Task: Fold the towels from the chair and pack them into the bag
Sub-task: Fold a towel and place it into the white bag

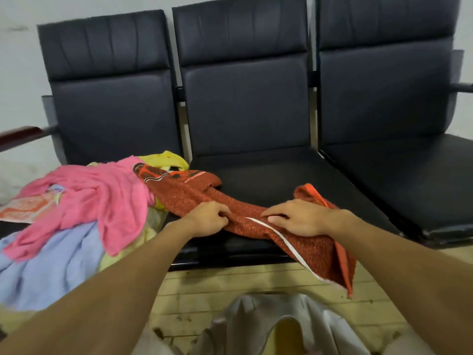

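1. squarely in the lower middle of the frame, the left hand and the right hand meet on a red towel (brick-orange weave, with a white stripe along one edge).
2. the left hand's fingers are curled tight and clamped on a bunched fold of the red towel.
3. the right hand's fingers reach leftward over the cloth and close with the thumb on a fold just beside the white stripe.
4. the red towel lies twisted across the front of the middle chair seat. its upper left end rests against the pile, and its lower right end hangs off the seat's front edge above the floor.
5. the pile fills the left chair seat, at the left of the frame. a pink towel lies on top, and a pale blue towel spills forward beneath it. a yellow towel sits at the back, and a patterned orange-and-white towel lies flat at the far left edge.
6. a white bag sits on the floor at the bottom centre, below the hands. its mouth gapes open, with something yellow showing inside.
7. the right chair seat fills the right of the frame, and a wooden armrest pokes in at the left edge.
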The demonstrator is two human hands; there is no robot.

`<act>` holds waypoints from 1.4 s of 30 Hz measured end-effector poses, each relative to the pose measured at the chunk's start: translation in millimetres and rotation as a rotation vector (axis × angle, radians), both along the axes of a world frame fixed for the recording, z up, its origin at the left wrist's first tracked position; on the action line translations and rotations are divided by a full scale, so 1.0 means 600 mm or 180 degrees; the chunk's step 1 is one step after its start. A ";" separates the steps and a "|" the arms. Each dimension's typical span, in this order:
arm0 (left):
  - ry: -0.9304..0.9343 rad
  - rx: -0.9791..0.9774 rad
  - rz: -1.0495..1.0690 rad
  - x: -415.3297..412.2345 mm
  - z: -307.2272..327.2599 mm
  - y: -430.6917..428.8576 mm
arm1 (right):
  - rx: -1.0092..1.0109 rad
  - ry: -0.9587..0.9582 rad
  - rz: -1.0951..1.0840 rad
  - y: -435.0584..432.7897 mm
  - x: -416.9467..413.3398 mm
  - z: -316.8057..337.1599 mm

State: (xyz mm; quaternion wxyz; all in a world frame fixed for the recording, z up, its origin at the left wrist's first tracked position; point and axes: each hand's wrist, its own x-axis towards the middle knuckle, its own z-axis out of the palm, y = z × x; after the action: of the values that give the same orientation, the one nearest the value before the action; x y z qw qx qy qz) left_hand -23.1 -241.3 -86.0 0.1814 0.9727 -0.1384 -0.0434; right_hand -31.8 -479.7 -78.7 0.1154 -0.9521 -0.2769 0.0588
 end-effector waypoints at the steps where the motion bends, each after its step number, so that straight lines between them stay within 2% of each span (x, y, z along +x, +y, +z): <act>1: -0.0053 -0.0147 -0.0019 -0.006 0.004 0.011 | -0.0023 -0.0028 -0.0038 -0.001 -0.002 0.002; 4: -0.0051 -0.0969 -0.0009 -0.021 0.017 0.043 | -0.0048 -0.0036 -0.0337 -0.004 -0.007 0.006; 6: 0.0237 -0.1607 -0.0048 -0.038 0.032 0.048 | 0.0060 -0.0009 -0.0678 -0.007 -0.008 0.009; 8: 0.0603 -0.1924 -0.0141 -0.053 0.043 0.050 | 0.0204 -0.0032 -0.0965 -0.011 -0.010 0.013; 9: 0.0706 -0.1859 -0.0182 -0.059 0.046 0.053 | 0.0193 -0.0028 -0.1061 -0.012 -0.012 0.017; 11: 0.0704 -0.1483 -0.0195 -0.066 0.046 0.062 | -0.0234 -0.0082 -0.1165 -0.008 -0.023 0.026; 14: 0.0445 -0.0828 0.0143 -0.070 0.045 0.074 | -0.0641 -0.0493 -0.1241 0.015 -0.030 0.023; 16: 0.0157 -0.0044 0.0428 -0.069 0.040 0.076 | -0.0311 -0.0688 -0.1308 0.032 -0.021 0.011; 18: -0.0002 0.0338 0.0503 -0.066 0.034 0.077 | 0.0110 -0.0558 -0.1390 0.049 -0.009 0.002; 23: -0.0627 0.0437 0.0703 -0.055 0.022 0.071 | 0.0396 -0.0103 -0.1928 0.070 0.026 -0.025; 25: -0.0602 0.0423 0.0649 -0.048 0.015 0.068 | 0.0520 0.0122 -0.2177 0.068 0.038 -0.031; 28: -0.0475 0.0381 0.0576 -0.036 0.008 0.071 | 0.0377 0.0319 -0.2142 0.064 0.046 -0.033; 35: -0.0549 0.0861 0.0962 -0.047 0.016 0.067 | 0.0400 0.0228 -0.2167 0.040 0.037 -0.012; 42: -0.0159 0.0295 0.1029 -0.047 0.017 0.070 | 0.0218 0.0516 -0.2345 0.004 -0.008 0.004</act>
State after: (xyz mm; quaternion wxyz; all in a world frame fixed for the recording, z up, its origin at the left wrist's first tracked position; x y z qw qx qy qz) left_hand -51.3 -199.2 -75.6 0.1375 0.9903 0.0176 0.0042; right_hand -36.3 -477.3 -76.1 0.1821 -0.9757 0.0922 0.0792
